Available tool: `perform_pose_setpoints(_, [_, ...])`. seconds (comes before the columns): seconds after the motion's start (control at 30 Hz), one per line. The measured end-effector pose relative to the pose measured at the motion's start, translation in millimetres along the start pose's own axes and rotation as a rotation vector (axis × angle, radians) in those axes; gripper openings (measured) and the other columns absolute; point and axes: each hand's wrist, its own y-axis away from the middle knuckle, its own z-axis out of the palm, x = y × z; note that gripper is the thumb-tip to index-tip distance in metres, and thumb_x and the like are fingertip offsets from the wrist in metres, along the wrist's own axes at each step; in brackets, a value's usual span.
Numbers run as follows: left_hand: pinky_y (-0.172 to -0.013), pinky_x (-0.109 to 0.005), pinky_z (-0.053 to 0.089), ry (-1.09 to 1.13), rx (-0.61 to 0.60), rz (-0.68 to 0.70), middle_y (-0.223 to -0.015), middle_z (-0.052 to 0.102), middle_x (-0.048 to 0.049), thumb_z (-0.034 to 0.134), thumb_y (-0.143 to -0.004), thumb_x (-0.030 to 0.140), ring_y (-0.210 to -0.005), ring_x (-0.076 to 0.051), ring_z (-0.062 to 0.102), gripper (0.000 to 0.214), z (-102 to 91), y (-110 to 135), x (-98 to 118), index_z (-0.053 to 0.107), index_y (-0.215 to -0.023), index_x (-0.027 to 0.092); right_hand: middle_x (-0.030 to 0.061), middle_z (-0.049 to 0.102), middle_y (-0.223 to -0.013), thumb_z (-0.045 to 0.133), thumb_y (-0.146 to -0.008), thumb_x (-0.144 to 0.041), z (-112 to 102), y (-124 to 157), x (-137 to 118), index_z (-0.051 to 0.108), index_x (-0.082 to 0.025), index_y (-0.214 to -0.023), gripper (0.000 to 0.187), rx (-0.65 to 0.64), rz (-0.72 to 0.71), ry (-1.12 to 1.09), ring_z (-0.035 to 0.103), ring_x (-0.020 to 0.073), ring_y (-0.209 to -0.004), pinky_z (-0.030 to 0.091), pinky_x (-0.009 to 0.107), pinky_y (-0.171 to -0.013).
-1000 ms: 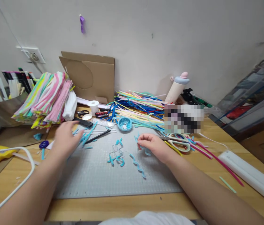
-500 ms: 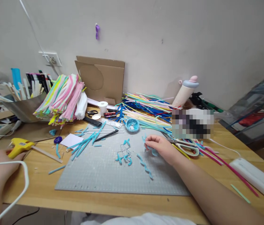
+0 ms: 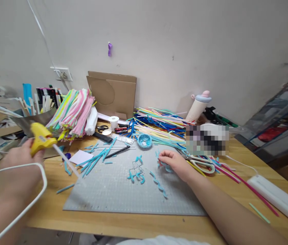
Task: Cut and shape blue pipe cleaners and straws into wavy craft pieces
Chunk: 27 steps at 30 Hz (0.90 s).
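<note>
My left hand (image 3: pixel 27 166) is closed around a yellow glue gun (image 3: pixel 41 139), held above the table at the left; a pale glue stick juts from it toward the mat. My right hand (image 3: pixel 173 163) is closed in a pinch over the right part of the grey cutting mat (image 3: pixel 103 194). From its fingertips shows a curled light-blue pipe cleaner (image 3: pixel 168 168), partly hidden by the fingers. Beside that hand lies a blue twisted strip (image 3: pixel 159 185). Farther left are blue curls on thin wire (image 3: pixel 136 172). A small blue bowl-shaped piece (image 3: pixel 145 141) sits at the mat's back edge.
Cut blue pipe cleaners (image 3: pixel 96 160) and a black pen (image 3: pixel 118 151) lie on the mat's left. Scissors (image 3: pixel 201 165) rest at right, near a white power strip (image 3: pixel 278 199). Behind are pipe-cleaner heaps (image 3: pixel 159 124), cardboard (image 3: pixel 123 90) and a bottle (image 3: pixel 197 107). A white cord loops over my left forearm.
My left hand has lifted the glue gun off the table, up and to the right. My right hand stays nearly still with the blue curl. The camera view has tilted slightly upward.
</note>
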Motion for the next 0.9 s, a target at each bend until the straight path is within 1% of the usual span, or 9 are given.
perform_pose_setpoints(0.07, [-0.085,-0.039,0.036,0.019,0.013,0.105,-0.101,0.052,-0.0136,0.034,-0.087,0.037,-0.100,-0.032,0.048,0.053,0.6,0,34,0.037,-0.130,0.005,0.0003,0.059,-0.065,0.062,-0.074,-0.035,0,0,-1,0.057,-0.016,-0.072,0.020,0.001,-0.006,0.004,0.051,0.0112,-0.061,0.036,0.026,-0.062])
perform_pose_setpoints(0.13, [-0.085,-0.037,0.039,0.170,0.017,0.196,-0.100,0.053,-0.0120,0.037,-0.087,0.035,-0.097,-0.028,0.051,0.049,8.0,6,62,0.042,-0.127,0.007,0.0002,0.059,-0.065,0.062,-0.073,-0.036,0,1,-1,0.057,-0.016,-0.072,0.020,0.004,-0.006,0.003,0.051,0.0114,-0.060,0.036,0.026,-0.061])
perform_pose_setpoints(0.17, [-0.088,-0.037,0.039,0.261,-0.016,0.261,-0.104,0.053,-0.0124,0.038,-0.087,0.035,-0.100,-0.027,0.050,0.048,13.3,10,73,0.043,-0.126,0.008,0.0002,0.059,-0.065,0.062,-0.073,-0.036,0,1,-1,0.056,-0.016,-0.072,0.021,0.006,-0.006,0.001,0.051,0.0115,-0.060,0.036,0.026,-0.061])
perform_pose_setpoints(0.23, [-0.094,-0.038,0.037,0.425,-0.084,0.361,-0.114,0.053,-0.0120,0.037,-0.088,0.033,-0.106,-0.025,0.049,0.046,24.6,20,93,0.040,-0.128,0.012,0.0000,0.059,-0.065,0.062,-0.072,-0.036,0,0,-1,0.056,-0.016,-0.071,0.021,0.008,-0.007,-0.006,0.052,0.0116,-0.060,0.036,0.025,-0.061])
perform_pose_setpoints(0.33, [-0.098,-0.040,0.035,0.576,-0.138,0.442,-0.124,0.051,-0.0110,0.041,-0.088,0.034,-0.115,-0.025,0.046,0.044,38.0,31,114,0.040,-0.127,0.016,-0.0004,0.060,-0.065,0.063,-0.072,-0.035,-1,0,-3,0.057,-0.016,-0.071,0.020,0.008,-0.007,-0.026,0.052,0.0112,-0.061,0.037,0.025,-0.061])
perform_pose_setpoints(0.53, [-0.096,-0.040,0.038,0.659,-0.219,0.524,-0.124,0.051,-0.0102,0.040,-0.088,0.032,-0.114,-0.025,0.048,0.041,43.7,38,143,0.039,-0.128,0.020,-0.0008,0.060,-0.062,0.066,-0.069,-0.032,-2,1,-10,0.057,-0.016,-0.068,0.019,0.024,0.007,-0.087,0.052,0.0107,-0.060,0.036,0.025,-0.062])
perform_pose_setpoints(0.77, [-0.092,-0.039,0.040,0.661,-0.234,0.572,-0.118,0.053,-0.0097,0.040,-0.089,0.029,-0.108,-0.024,0.050,0.039,47.7,39,156,0.039,-0.126,0.020,-0.0004,0.060,-0.063,0.066,-0.067,-0.028,1,3,-11,0.054,-0.017,-0.068,0.017,0.003,0.016,-0.270,0.055,0.0114,-0.061,0.038,0.025,-0.060])
perform_pose_setpoints(0.83, [-0.091,-0.040,0.040,0.634,-0.221,0.558,-0.115,0.054,-0.0099,0.040,-0.089,0.028,-0.106,-0.023,0.050,0.039,49.5,38,161,0.040,-0.126,0.019,-0.0021,0.057,-0.067,0.064,-0.066,-0.027,7,6,-14,0.047,-0.018,-0.068,0.018,-0.009,0.015,-0.366,0.055,0.0102,-0.060,0.037,0.022,-0.055])
perform_pose_setpoints(0.9, [-0.091,-0.041,0.040,0.600,-0.169,0.523,-0.112,0.055,-0.0103,0.043,-0.088,0.027,-0.105,-0.024,0.051,0.039,49.9,36,169,0.041,-0.126,0.017,-0.0043,0.054,-0.069,0.061,-0.065,-0.024,14,10,-19,0.042,-0.019,-0.067,0.020,-0.026,0.019,-0.444,0.046,0.0050,-0.049,0.028,0.018,-0.045])
